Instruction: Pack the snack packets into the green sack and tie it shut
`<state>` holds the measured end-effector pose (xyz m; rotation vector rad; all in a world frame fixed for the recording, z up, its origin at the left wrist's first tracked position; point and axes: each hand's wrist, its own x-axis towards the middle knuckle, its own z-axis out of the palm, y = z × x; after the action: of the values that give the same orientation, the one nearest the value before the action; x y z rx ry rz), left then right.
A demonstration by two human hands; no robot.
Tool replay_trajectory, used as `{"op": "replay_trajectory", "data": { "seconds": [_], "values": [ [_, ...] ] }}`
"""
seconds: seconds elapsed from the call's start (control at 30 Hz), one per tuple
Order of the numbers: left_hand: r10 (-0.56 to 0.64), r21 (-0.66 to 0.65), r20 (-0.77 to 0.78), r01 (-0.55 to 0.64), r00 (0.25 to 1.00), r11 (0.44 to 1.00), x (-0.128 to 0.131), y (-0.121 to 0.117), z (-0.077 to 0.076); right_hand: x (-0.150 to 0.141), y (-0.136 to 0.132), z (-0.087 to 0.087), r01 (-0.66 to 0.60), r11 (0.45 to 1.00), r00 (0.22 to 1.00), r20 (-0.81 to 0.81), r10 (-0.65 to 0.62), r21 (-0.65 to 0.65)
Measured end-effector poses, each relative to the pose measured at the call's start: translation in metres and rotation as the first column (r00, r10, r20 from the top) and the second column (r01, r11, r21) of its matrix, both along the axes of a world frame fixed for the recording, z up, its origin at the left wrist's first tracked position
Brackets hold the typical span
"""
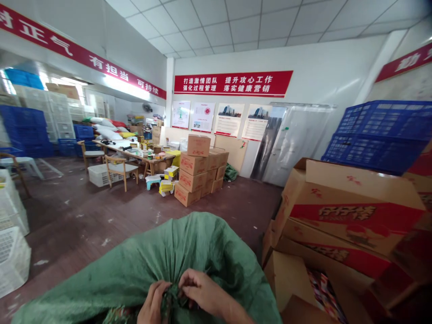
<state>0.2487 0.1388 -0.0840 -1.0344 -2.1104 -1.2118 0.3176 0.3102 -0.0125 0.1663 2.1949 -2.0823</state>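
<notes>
A big green woven sack [175,256] bulges right in front of me at the bottom of the head view. My left hand [152,302] and my right hand [199,290] are both closed on the bunched neck of the sack, fingers pinching the gathered fabric between them. The two hands nearly touch each other at the knot of cloth. What lies inside the sack is hidden.
Cardboard boxes with red print [344,211] are stacked close on my right, with blue crates [381,135] above them. Another box stack [199,168] stands mid-room beside a long cluttered table [135,155] and wooden chairs. White crates [11,234] line the left; dark floor lies between.
</notes>
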Motion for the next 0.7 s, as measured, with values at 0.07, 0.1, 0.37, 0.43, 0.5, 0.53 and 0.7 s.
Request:
{"op": "replay_trajectory", "data": {
  "seconds": [0.07, 0.1, 0.37, 0.43, 0.5, 0.53, 0.7],
  "values": [
    [0.011, -0.009, -0.025, -0.011, 1.0, 1.0, 0.007, 0.001, 0.012, 0.0, 0.002, 0.004, -0.036, 0.999, 0.999, 0.036, 0.035, 0.008],
    [0.029, -0.013, -0.03, -0.029, 0.999, 1.0, 0.012, 0.002, 0.018, 0.001, 0.003, 0.007, -0.064, 0.997, 0.997, 0.045, 0.062, 0.047],
    [0.065, -0.085, 0.136, -0.053, 0.989, 0.995, 0.022, 0.009, 0.028, -0.017, 0.017, 0.027, -0.301, 0.826, 0.934, -0.028, 0.357, 0.477],
    [0.072, -0.081, 0.162, -0.06, 0.984, 0.995, 0.022, 0.008, 0.026, -0.02, 0.017, 0.025, -0.3, 0.792, 0.926, -0.038, 0.376, 0.532],
    [0.076, -0.088, 0.182, -0.061, 0.98, 0.994, 0.022, 0.006, 0.025, -0.018, 0.014, 0.022, -0.229, 0.723, 0.909, -0.122, 0.397, 0.651],
    [0.074, -0.098, 0.184, -0.056, 0.98, 0.994, 0.021, 0.004, 0.026, -0.017, 0.012, 0.022, -0.163, 0.668, 0.894, -0.178, 0.412, 0.727],
    [0.054, -0.245, 0.069, -0.036, 0.996, 0.969, 0.018, -0.001, 0.031, -0.005, 0.005, 0.021, 0.188, 0.226, 0.782, -0.285, 0.554, 0.956]
  ]
}}
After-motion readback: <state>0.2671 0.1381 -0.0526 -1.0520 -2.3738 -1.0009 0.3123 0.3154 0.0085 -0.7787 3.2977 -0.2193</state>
